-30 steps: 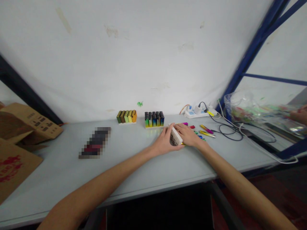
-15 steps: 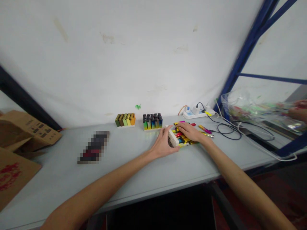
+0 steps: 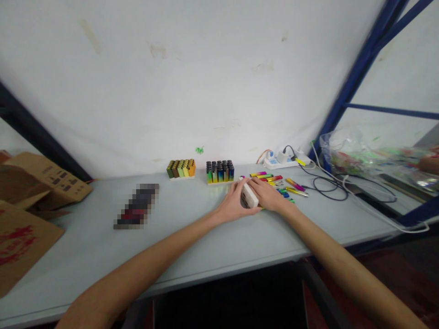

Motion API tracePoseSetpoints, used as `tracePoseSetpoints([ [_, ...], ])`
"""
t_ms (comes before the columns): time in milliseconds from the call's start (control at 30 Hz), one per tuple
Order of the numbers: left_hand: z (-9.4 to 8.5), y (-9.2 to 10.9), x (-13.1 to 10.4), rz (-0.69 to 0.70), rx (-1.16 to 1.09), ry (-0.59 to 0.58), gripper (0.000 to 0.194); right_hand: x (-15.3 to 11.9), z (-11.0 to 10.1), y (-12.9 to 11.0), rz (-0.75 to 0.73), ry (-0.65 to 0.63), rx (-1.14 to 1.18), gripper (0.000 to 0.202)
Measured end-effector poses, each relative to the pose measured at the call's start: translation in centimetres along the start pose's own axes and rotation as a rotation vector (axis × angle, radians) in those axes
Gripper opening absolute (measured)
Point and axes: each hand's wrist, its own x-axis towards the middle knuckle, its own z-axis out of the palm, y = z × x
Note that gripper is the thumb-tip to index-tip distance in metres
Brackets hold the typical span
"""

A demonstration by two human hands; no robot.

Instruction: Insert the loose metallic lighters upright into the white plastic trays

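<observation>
My left hand [image 3: 233, 203] is wrapped round a white tray [image 3: 249, 195] tilted on its side. Against the tray's right side presses my right hand [image 3: 265, 194], its fingers bent over the far part; what lies between the hands is mostly hidden. Several colourful lighters [image 3: 295, 184] lie loose on the table beyond and to the right of my right hand. Behind my left hand stands a block of black-topped lighters [image 3: 220, 172] in a white tray, upright in rows. Further left is another block, of yellow and green lighters [image 3: 181, 168].
A white power strip [image 3: 283, 160] with black and white cables lies at the back right, beside a blue metal frame [image 3: 338, 98]. Clear plastic bags [image 3: 356, 153] and part of another person's hand are at far right. Cardboard boxes [image 3: 51, 183] stand at left, near a pixelated dark object [image 3: 139, 205].
My right hand has moved left, up against the tray. The lighters that lay under it are now partly out of sight, and loose ones show behind it. The view has shifted slightly.
</observation>
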Motion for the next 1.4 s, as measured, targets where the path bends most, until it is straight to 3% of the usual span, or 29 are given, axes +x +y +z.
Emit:
tracePoseSetpoints([
  [267,-2.2,0.1,-0.1,-0.032,0.131,-0.079,0.102,-0.1,-0.5,1.1,-0.069,-0.079,-0.245,0.031],
  [533,-6.4,-1.0,-4.2,-0.053,0.24,0.018,0.086,-0.3,-0.7,2.9,0.082,-0.024,-0.085,0.039],
  [667,-8.4,-1.6,-6.0,-0.058,0.368,0.104,0.076,-0.3,-1.2,3.1,0.121,0.061,0.048,0.035],
  [800,-10.4,-2.3,-8.1,-0.001,0.54,0.035,0.062,0.2,-1.7,2.6,0.15,0.22,0.152,0.032],
  [900,-11.7,-2.6,-10.2,0.033,0.717,0.014,0.05,1.9,-2.4,1.1,0.052,0.25,0.173,0.029],
  [967,-12.4,-2.8,-11.4,0.01,0.767,-0.024,0.055,4.0,-2.9,-0.2,-0.037,0.237,0.132,0.03],
  [1067,-13.4,-2.9,-12.1,-0.072,0.857,-0.022,0.052,8.3,-3.2,-2.0,-0.092,0.173,0.036,0.046],
  [1233,-14.5,-3.8,-10.2,-0.217,0.991,-0.005,0.039,14.3,-1.7,-3.3,-0.101,-0.04,-0.061,0.079],
  [1400,-14.9,-5.0,-7.4,-0.3,1.057,-0.047,0.037,14.3,-0.6,-3.9,-0.042,-0.037,-0.078,0.08],
])
